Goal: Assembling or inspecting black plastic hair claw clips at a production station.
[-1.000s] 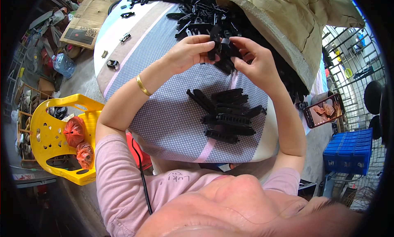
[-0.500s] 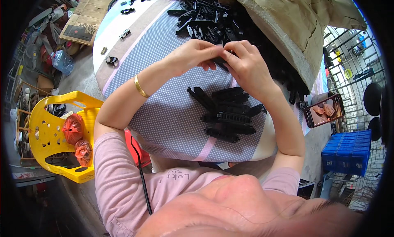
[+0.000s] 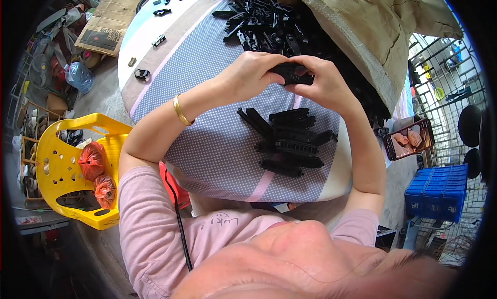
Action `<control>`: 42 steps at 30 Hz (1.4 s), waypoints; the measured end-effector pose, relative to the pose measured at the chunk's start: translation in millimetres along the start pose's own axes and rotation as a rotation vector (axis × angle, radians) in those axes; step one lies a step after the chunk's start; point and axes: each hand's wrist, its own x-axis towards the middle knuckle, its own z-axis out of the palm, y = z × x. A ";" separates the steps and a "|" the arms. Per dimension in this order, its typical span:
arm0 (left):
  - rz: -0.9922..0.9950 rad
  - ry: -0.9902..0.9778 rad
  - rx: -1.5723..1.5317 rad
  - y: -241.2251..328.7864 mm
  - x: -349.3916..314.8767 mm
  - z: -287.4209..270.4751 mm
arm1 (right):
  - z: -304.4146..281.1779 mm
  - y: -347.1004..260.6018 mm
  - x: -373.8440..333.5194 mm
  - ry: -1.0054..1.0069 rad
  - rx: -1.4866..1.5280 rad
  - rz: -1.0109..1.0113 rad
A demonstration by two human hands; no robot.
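Between my two hands is a black plastic part (image 3: 293,74), elongated with slots in it. My left hand (image 3: 252,77) pinches one end, and my right hand (image 3: 330,86) grips the other with thumb and fingers. Closer to me, several similar black plastic pieces (image 3: 296,146) lie in a small stack on the patterned tablecloth (image 3: 207,154). Beyond my hands spreads a large heap of loose black parts (image 3: 264,27). My fingers cover both ends of the held part.
A brown paper sack (image 3: 362,29) lies open over the far right of the table. Small loose pieces, one a black clip (image 3: 142,74), sit at the left. A phone (image 3: 409,139) stands at the right edge, a blue crate (image 3: 437,193) beyond it. A yellow chair (image 3: 47,159) is left.
My hands have moved slightly apart and turned, so the black plastic part now shows between them. The stack and heap look unchanged.
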 end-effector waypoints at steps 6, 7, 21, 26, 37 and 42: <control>0.125 0.083 0.128 0.6 -2.5 -2.2 | 4.1 -1.3 -1.7 0.126 -0.048 -0.056; 0.124 0.083 0.130 2.7 -1.7 -6.7 | 4.3 -1.3 -1.9 0.146 -0.019 -0.069; -0.465 0.229 0.444 -132.6 12.7 -20.9 | 27.7 12.3 2.8 0.092 -0.365 -0.024; -0.585 0.113 0.455 -119.5 16.4 -25.7 | 35.4 15.6 1.7 0.026 -0.648 -0.057; -0.419 0.142 -1.377 -79.0 13.1 -22.1 | 39.4 17.7 -1.5 0.016 -0.504 0.035; -0.479 0.083 -1.352 -58.4 12.4 -19.4 | 25.5 5.6 -0.2 -0.094 -0.380 0.071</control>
